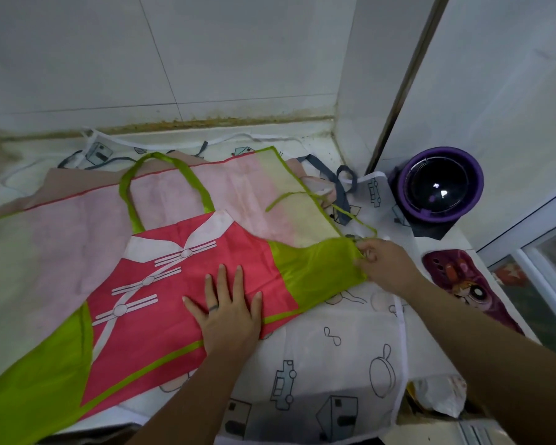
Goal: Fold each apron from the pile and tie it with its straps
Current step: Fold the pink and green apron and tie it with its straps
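Your left hand lies flat on the red front of a red and green apron, fingers straight and spread, a ring on one finger. The apron is spread over the middle and left of the counter, its pale underside showing toward the back edge. Its green neck loop points to the back.

Your right hand is at the apron's right green corner, fingers curled, pinching the fabric where a thin green strap starts. The strap trails loosely back across the pale cloth.

Under this apron lies a white apron printed with cars and houses, reaching the front edge.

In the counter's back right corner stands a purple round container. A purple phone case lies by the right edge, near your right hand.
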The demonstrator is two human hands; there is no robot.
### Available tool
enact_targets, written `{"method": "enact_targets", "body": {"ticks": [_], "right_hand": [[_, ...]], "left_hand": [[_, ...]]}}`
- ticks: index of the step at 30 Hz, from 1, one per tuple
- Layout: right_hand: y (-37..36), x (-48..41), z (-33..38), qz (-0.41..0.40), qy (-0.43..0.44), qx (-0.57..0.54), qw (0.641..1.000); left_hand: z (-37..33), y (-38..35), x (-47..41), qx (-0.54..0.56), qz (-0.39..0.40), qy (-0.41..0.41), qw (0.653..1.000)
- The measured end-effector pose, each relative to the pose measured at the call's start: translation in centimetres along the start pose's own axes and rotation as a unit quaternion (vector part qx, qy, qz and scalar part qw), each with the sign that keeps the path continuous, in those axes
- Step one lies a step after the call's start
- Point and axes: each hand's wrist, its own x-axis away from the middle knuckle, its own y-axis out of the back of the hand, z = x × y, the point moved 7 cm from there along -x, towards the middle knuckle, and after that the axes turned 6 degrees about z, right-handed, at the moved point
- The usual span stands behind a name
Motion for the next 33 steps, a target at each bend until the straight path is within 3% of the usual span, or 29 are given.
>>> {"method": "enact_targets", "body": {"ticks": [3, 5, 7, 10, 13, 15, 18, 21, 23, 27, 33], "right_hand": [[-0.3, 0.8, -1.2, -0.100, -0.028, -0.003, 0.995], [-0.1, 1.9, 1.3, -0.185, 0.063, 0.105, 0.975], [-2.0, 3.3, 5.4, -0.195, 0.187, 0.153, 0.951], [-8.7, 5.1, 9.7, -0.001, 0.336, 0.191, 0.922], [-14.9, 5.3, 8.9, 0.208, 0.303, 0.338, 0.867], [-16.3, 5.0, 8.5, 0.227, 0.304, 0.398, 0.835], [-16.7, 4.2, 8.0, 0.210, 0.310, 0.430, 0.821], [-16.4, 4.1, 8.7, 0.122, 0.363, 0.439, 0.812], [-16.4, 4.3, 9.2, 0.096, 0.405, 0.435, 0.798], [-15.5, 4.2, 10.4, 0.042, 0.435, 0.378, 0.816], [-14.6, 3.5, 11.2, -0.037, 0.481, 0.453, 0.750]], "left_hand": [[1.9, 0.0, 0.5, -0.006, 0.007, 0.031, 0.999], [3.2, 0.9, 1.2, 0.020, -0.014, 0.033, 0.999], [4.7, 2.0, 1.9, 0.035, -0.042, 0.020, 0.998], [6.6, 2.5, 2.9, 0.029, -0.038, -0.031, 0.998], [9.7, 2.0, 3.9, -0.005, 0.010, -0.047, 0.999], [13.1, 1.7, 4.9, -0.039, 0.033, 0.000, 0.999], [16.5, 1.8, 6.3, -0.027, 0.031, 0.067, 0.997], [17.2, 1.9, 6.8, -0.017, 0.045, 0.081, 0.996], [17.1, 2.2, 7.2, 0.004, 0.043, 0.043, 0.998], [17.6, 2.4, 9.0, -0.005, 0.043, -0.077, 0.996], [20.1, 3.9, 9.3, -0.013, 0.042, -0.055, 0.998]]}}
